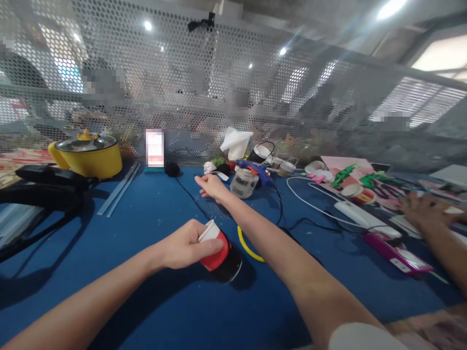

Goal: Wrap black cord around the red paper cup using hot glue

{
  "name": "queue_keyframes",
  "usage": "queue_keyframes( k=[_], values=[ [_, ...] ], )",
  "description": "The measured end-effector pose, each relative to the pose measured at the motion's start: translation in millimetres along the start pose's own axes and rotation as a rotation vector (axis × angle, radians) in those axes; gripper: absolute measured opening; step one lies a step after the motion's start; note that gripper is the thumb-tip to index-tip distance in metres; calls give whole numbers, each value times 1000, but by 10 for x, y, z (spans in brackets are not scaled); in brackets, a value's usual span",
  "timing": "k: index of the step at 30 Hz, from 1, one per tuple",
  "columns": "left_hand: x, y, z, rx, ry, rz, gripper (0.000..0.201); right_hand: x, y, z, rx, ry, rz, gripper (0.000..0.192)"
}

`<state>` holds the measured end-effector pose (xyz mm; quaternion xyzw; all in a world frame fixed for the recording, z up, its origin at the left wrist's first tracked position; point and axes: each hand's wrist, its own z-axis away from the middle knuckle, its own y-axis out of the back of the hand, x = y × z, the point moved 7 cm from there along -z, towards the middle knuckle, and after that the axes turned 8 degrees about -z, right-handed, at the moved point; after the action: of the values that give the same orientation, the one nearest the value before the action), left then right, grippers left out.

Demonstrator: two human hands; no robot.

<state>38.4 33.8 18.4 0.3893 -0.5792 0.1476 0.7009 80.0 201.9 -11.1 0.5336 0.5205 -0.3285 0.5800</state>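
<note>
While the left hand (186, 245) grips a red cup (215, 250) tipped on its side on the blue bench (146, 301), the step in hand reads as steadying that cup and fetching something for it.

Item 1, nearest: left hand, fingers curled shut round the white rim end of the red cup; a dark round base or lid shows just beyond the cup, touching it.

Item 2: yellow ring (248, 245), lying flat just beside the cup, partly under the right forearm.

Item 3: right hand (211, 187), stretched out far across the bench, fingers loosely extended and holding nothing, close to a clear jar (243, 182) and a blue glue gun (255, 170) but touching neither, as far as can be told.

Item 4, sides: yellow pot (89, 155) with lid at far left; white power strip (359, 214) and magenta case (394, 250) at right, where another person's hand (423, 209) rests among paper craft pieces.

Item 5, farthest: perforated metal screen (219, 87) behind the bench.

Judgement: the next move calls for the right hand to close on 1 item from the far cluster without snagging the black cable (280, 204), while the left keeps the cup from rolling.
</note>
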Motion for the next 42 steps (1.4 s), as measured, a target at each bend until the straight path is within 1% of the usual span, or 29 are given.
queue_keyframes(
  k=[2, 4, 6, 8, 9, 11, 12, 14, 16, 17, 19, 22, 24, 26, 27, 29, 31, 33, 35, 36, 38, 39, 40, 42],
  values=[
    [-9, -9, -8, 2, 4, -6, 33, 86, -58, 216, -84, -137, -48, 36],
    [-18, -22, -17, 4, 7, -17, 34, 107, -109, 447, -173, -235, -104, 38],
    [-25, -23, -28, 16, 2, -43, 34, 76, -110, 655, -228, -293, -163, 39],
    [-44, 11, -43, 66, -1, -50, 35, 29, -46, 827, -230, -325, -207, 42],
    [-59, 47, -51, 112, 1, -40, 34, 5, 3, 903, -218, -333, -228, 45],
    [-106, 154, -61, 246, 12, 3, 33, -41, 90, 1048, -206, -335, -301, 51],
    [-138, 217, -59, 331, 23, 31, 32, -66, 112, 1120, -223, -326, -357, 53],
    [-205, 327, -41, 491, 53, 82, 31, -118, 106, 1258, -301, -294, -484, 55],
    [-261, 374, -30, 580, 86, 125, 31, -149, 97, 1362, -349, -231, -545, 50],
    [-277, 376, -32, 592, 98, 141, 31, -151, 106, 1393, -340, -188, -540, 46],
    [-294, 351, -52, 565, 121, 178, 30, -136, 135, 1429, -295, -103, -486, 44],
    [-312, 281, -97, 442, 179, 275, 31, -112, 171, 1464, -253, -9, -361, 45],
    [-359, 250, -109, 389, 256, 392, 33, -148, 213, 1486, -213, 79, -210, 49],
    [-410, 226, -112, 359, 328, 483, 34, -236, 249, 1517, -161, 207, -9, 54],
    [-430, 219, -112, 356, 351, 507, 34, -279, 251, 1534, -143, 265, 85, 56],
    [-454, 219, -112, 373, 371, 508, 33, -317, 229, 1556, -132, 327, 220, 57],
    [-468, 230, -108, 411, 382, 466, 29, -299, 201, 1560, -137, 336, 284, 60],
    [-471, 239, -107, 443, 386, 421, 26, -285, 201, 1562, -133, 345, 293, 63],
    [-474, 253, -107, 471, 386, 391, 24, -328, 301, 1558, -48, 362, 252, 58],
    [-477, 264, -104, 489, 387, 380, 23, -371, 396, 1553, 23, 365, 222, 49],
    [-487, 284, -96, 515, 396, 349, 24, -496, 671, 1532, 213, 363, 194, 28],
    [-489, 291, -94, 520, 398, 329, 24, -572, 820, 1507, 288, 363, 198, 22],
    [-488, 296, -92, 520, 397, 304, 25, -660, 996, 1478, 396, 374, 251, 22],
    [-482, 306, -89, 516, 394, 238, 27, -804, 1333, 1365, 554, 409, 300, 22]
  ],
)
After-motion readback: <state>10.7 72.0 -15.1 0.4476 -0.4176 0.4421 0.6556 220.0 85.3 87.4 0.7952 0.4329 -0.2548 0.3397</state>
